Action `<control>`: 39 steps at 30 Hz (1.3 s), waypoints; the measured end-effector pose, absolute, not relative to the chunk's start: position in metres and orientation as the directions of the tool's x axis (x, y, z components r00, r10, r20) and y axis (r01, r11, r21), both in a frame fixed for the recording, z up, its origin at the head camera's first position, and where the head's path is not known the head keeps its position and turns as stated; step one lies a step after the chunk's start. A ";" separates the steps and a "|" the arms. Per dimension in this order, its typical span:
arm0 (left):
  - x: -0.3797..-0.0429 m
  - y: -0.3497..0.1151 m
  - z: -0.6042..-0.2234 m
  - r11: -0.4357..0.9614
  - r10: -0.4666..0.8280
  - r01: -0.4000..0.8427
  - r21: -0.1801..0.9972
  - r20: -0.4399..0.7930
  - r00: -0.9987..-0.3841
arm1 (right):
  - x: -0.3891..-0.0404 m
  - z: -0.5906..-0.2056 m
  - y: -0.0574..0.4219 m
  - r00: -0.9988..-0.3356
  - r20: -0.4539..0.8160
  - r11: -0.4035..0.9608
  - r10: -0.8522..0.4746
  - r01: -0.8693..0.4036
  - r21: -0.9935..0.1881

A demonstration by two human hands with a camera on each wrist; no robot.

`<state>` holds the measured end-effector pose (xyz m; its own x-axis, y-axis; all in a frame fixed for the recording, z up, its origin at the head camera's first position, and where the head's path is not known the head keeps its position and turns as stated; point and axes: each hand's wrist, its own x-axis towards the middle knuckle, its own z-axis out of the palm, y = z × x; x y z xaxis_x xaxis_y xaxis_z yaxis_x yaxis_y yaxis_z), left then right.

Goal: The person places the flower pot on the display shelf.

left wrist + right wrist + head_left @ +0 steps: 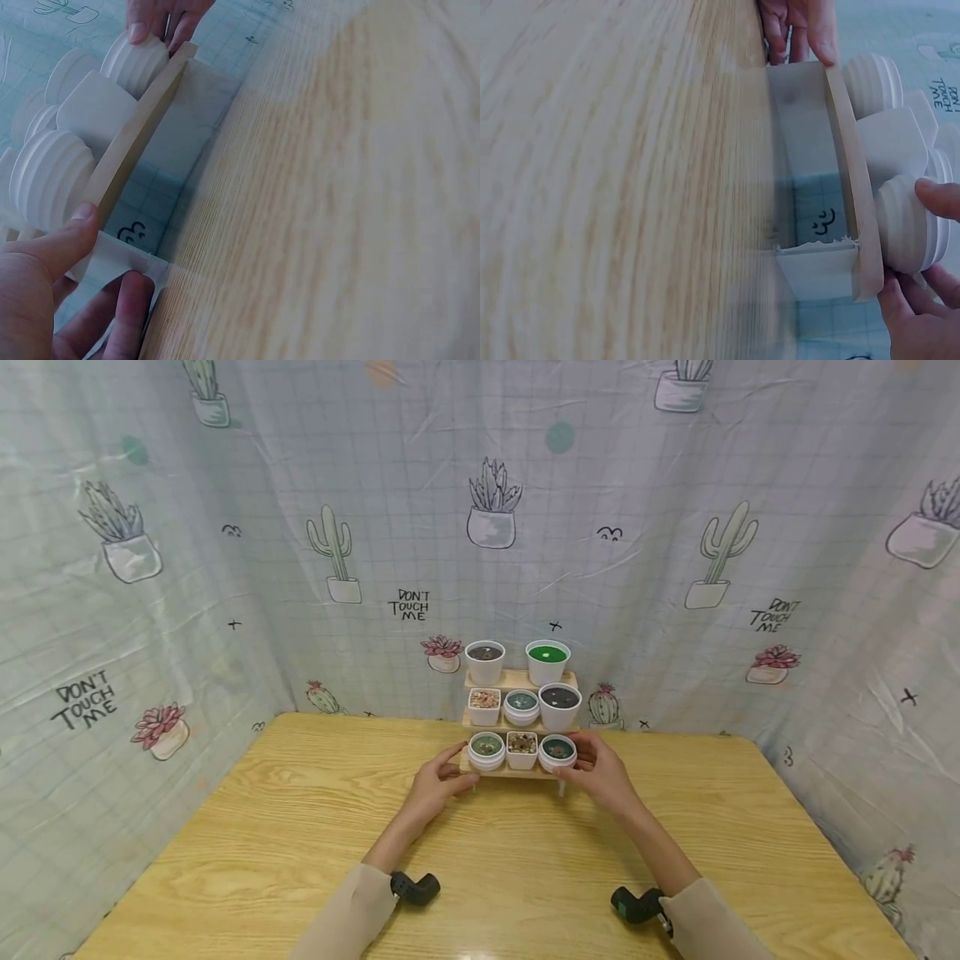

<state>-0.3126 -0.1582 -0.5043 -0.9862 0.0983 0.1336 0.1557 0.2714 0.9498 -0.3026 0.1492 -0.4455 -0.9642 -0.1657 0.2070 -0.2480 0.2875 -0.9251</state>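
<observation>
A three-tiered wooden stand [510, 679] with white legs bears several small white pots. My left hand [432, 787] holds the stand's lower left end; in the left wrist view its thumb [71, 236] lies on the shelf's front corner, its fingers by the white leg [124, 253]. My right hand [602, 777] grips a round ribbed pot [557, 752] with a dark green top at the right end of the bottom shelf. The right wrist view has its thumb [939, 199] on that pot and fingers beside the shelf end. Left of it stand a square pot [522, 750] and another round pot [486, 752].
The middle shelf bears a square pot [484, 707], a round pot [521, 708] and a tapered pot [560, 707]. On top stand a grey-filled pot [485, 662] and a green-filled pot [547, 663]. Behind the wooden table [525, 877] hangs a cactus-print curtain [420, 468].
</observation>
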 end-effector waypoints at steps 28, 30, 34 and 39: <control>-0.310 -0.159 -0.503 0.227 0.088 0.150 0.962 0.133 -0.987 | -0.304 -0.447 0.150 -0.971 0.169 0.306 -0.167 -0.214 -0.928; -0.309 -0.159 -0.502 0.223 0.088 0.149 0.963 0.133 -0.987 | -0.304 -0.447 0.150 -0.970 0.169 0.296 -0.174 -0.215 -0.931; -0.309 -0.160 -0.503 0.216 0.084 0.145 0.966 0.129 -0.988 | -0.306 -0.448 0.151 -0.968 0.169 0.305 -0.185 -0.220 -0.927; -0.311 -0.160 -0.506 0.209 0.102 0.146 0.967 0.127 -0.987 | -0.308 -0.452 0.153 -0.970 0.164 0.310 -0.180 -0.214 -0.926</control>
